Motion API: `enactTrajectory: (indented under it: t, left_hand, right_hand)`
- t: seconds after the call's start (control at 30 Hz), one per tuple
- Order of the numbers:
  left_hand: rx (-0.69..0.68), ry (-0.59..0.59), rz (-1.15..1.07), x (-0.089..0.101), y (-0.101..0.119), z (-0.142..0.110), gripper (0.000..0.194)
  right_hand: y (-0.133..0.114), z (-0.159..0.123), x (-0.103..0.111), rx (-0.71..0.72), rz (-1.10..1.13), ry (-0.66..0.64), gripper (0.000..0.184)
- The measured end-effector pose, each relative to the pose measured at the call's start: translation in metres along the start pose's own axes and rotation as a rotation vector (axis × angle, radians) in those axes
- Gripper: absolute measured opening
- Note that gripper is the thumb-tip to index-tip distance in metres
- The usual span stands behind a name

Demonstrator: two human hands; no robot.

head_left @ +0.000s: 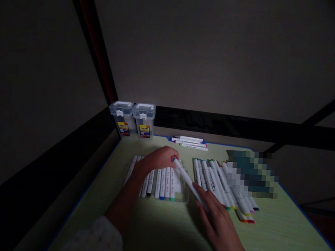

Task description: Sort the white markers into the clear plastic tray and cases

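A white marker (187, 179) slants between my two hands, its blue-tinted end up at the left. My right hand (219, 223) has its fingers closed round the lower part of it. My left hand (163, 158) is curled with fingertips pinched at the upper end, over a clear plastic tray (186, 196). In that tray several white markers (163, 182) lie side by side, some with blue, green or black ends; my left forearm covers part of the row. Right of the tray, a loose group of white markers (209, 177) with coloured ends lies on the table, partly overlapping.
Two clear lidded boxes (121, 119) with yellow labels stand at the table's back left corner. A small stack of markers (190, 141) lies at the back edge. A pixelated patch (252, 174) hides something at the right. The pale green table (286, 227) has a blue rim.
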State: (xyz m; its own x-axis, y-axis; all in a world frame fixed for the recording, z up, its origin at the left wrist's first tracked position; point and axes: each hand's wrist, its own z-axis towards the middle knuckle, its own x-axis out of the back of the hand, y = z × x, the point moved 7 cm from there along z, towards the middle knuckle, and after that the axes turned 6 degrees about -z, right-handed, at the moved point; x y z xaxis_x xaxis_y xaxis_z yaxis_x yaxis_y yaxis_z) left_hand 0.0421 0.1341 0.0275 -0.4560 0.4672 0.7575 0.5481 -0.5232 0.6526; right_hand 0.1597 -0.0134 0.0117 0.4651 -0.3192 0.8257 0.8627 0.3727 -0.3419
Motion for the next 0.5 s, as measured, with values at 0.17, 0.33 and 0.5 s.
enactTrajectory:
  t: [0.17, 0.33, 0.5]
  left_hand:
    - [0.042, 0.002, -0.014, 0.0014, 0.0049, -0.0009, 0.025]
    - [0.035, 0.008, -0.013, 0.0026, 0.0092, -0.0022, 0.026]
    - [0.066, -0.011, -0.016, 0.0017, 0.0081, -0.0019, 0.029]
  right_hand:
    - [-0.0025, 0.001, -0.0023, 0.013, 0.023, -0.042, 0.038]
    - [-0.0053, 0.0021, -0.005, 0.031, 0.03, -0.074, 0.036]
    - [-0.0065, 0.0001, -0.0053, 0.054, 0.009, -0.063, 0.037]
